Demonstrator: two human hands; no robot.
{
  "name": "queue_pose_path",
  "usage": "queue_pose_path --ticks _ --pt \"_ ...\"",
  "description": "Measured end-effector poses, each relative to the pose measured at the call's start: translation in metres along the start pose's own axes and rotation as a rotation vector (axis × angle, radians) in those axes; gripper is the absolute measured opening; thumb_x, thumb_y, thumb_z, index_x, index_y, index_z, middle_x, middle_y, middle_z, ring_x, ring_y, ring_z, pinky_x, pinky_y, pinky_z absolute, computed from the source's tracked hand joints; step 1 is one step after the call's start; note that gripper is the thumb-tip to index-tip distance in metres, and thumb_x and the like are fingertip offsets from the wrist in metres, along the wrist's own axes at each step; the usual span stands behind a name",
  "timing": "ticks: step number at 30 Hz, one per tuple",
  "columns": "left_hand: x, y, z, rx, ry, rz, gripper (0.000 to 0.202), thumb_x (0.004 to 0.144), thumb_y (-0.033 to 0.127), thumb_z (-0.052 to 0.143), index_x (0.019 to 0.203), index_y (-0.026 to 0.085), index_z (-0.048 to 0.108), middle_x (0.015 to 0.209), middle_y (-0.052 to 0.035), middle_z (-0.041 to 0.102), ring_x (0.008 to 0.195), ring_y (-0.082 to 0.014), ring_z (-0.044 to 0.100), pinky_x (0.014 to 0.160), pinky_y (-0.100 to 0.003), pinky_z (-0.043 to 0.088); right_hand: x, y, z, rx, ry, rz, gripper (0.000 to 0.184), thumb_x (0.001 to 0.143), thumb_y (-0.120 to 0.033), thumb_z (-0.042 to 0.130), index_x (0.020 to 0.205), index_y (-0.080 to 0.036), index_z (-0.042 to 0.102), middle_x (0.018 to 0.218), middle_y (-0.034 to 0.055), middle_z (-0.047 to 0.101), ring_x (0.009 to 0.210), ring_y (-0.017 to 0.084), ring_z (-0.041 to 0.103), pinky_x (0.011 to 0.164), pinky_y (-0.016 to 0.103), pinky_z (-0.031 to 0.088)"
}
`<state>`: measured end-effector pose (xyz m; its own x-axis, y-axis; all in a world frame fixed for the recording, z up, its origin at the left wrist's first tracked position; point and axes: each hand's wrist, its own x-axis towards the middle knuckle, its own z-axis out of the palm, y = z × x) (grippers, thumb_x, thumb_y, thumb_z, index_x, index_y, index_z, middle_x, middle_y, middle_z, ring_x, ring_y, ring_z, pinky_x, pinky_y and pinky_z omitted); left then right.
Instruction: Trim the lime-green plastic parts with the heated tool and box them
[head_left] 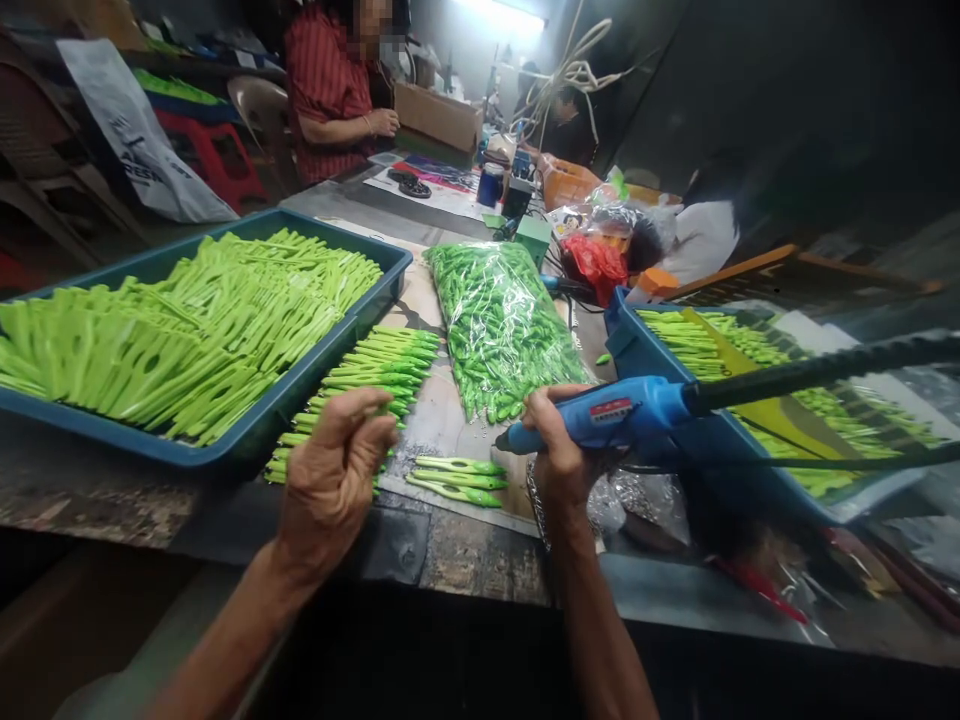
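My right hand (559, 450) is wrapped round a blue electric screwdriver (622, 410), whose dark tip points left above the worktop. Below that tip lie a few green plastic pieces (457, 480), side by side, with darker green ends. My left hand (337, 470) has its thumb and fingers curled together in a pinch; anything between them is too small or hidden to make out. Partly behind this hand is a row of similar green pieces (375, 370). A clear plastic bag (502, 320) full of small dark green parts lies beyond the screwdriver.
On the left stands a blue tray (217, 455) heaped with light green pieces. A second blue bin (697, 470) at right holds more pieces and a yellow sheet. A black coiled cord (810, 370) runs right from the screwdriver. Across the table is a person in a red striped shirt (322, 90).
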<state>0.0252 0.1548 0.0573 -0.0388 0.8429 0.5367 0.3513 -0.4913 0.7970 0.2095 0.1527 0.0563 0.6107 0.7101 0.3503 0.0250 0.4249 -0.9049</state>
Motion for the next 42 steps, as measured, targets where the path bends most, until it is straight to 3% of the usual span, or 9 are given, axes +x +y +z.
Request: queue_pose_path --ticks 4,6,13,17,21,32,42 --pt "-0.031 0.018 0.005 -0.297 -0.170 -0.448 0.016 0.083 0.031 0.054 0.097 0.023 0.056 0.067 0.0020 0.053 0.055 -0.0100 0.050 0.048 -0.018 0.041 0.001 0.004 0.005 -0.011 -0.002 0.006 0.022 0.070 -0.027 0.071 0.080 -0.014 0.055 0.067 -0.0018 0.056 0.054 0.011 0.054 0.057 0.026 0.048" --pt "-0.042 0.021 0.006 -0.367 -0.251 -0.595 0.020 0.084 0.033 0.053 0.102 0.024 0.054 0.066 0.0026 0.052 0.050 -0.0089 0.044 0.044 -0.018 0.037 0.002 0.004 0.006 -0.014 -0.005 0.018 0.022 0.071 -0.026 0.070 0.082 -0.015 0.055 0.068 -0.0018 0.056 0.055 0.010 0.054 0.058 0.025 0.048" --pt "-0.061 0.020 0.016 -0.563 -0.447 -0.813 0.029 0.086 0.035 0.051 0.111 0.021 0.045 0.074 0.0002 0.057 0.051 -0.0090 0.044 0.048 -0.021 0.039 0.003 0.009 0.006 0.021 -0.027 -0.002 0.019 0.075 -0.026 0.067 0.084 -0.017 0.053 0.068 -0.0035 0.053 0.058 0.009 0.052 0.059 0.024 0.046" --pt "-0.065 0.020 0.022 -0.732 -0.471 -0.954 0.020 0.084 0.035 0.054 0.086 0.015 0.054 0.064 -0.0002 0.056 0.049 -0.0082 0.043 0.047 -0.021 0.038 0.005 0.009 0.004 0.008 -0.018 -0.036 0.014 0.076 -0.024 0.064 0.080 -0.017 0.052 0.064 -0.0041 0.051 0.057 0.010 0.052 0.058 0.024 0.045" --pt "-0.064 0.020 0.030 -0.896 -0.470 -1.103 0.024 0.082 0.032 0.056 0.069 0.013 0.052 0.061 -0.0012 0.054 0.045 -0.0062 0.039 0.042 -0.019 0.033 0.006 0.002 -0.001 0.009 -0.019 -0.081 0.011 0.075 -0.019 0.063 0.077 -0.017 0.053 0.061 -0.0043 0.052 0.055 0.010 0.052 0.059 0.025 0.044" --pt "-0.066 0.021 0.053 -1.192 -0.275 -1.242 0.014 0.076 0.018 0.063 0.085 0.008 0.061 0.070 -0.0058 0.057 0.050 -0.0055 0.042 0.044 -0.016 0.030 -0.009 -0.047 -0.015 0.272 -0.136 -0.022 0.008 0.074 -0.013 0.057 0.080 -0.018 0.054 0.068 -0.0027 0.057 0.050 0.008 0.047 0.058 0.027 0.042" --pt "-0.076 0.018 0.058 -1.360 -0.210 -1.214 0.014 0.082 0.016 0.057 0.087 0.005 0.063 0.072 -0.0063 0.057 0.050 -0.0042 0.042 0.043 -0.015 0.033 -0.025 -0.067 -0.021 0.333 -0.106 -0.020 0.010 0.071 -0.011 0.057 0.078 -0.017 0.055 0.067 -0.0011 0.059 0.046 0.008 0.048 0.053 0.028 0.041"
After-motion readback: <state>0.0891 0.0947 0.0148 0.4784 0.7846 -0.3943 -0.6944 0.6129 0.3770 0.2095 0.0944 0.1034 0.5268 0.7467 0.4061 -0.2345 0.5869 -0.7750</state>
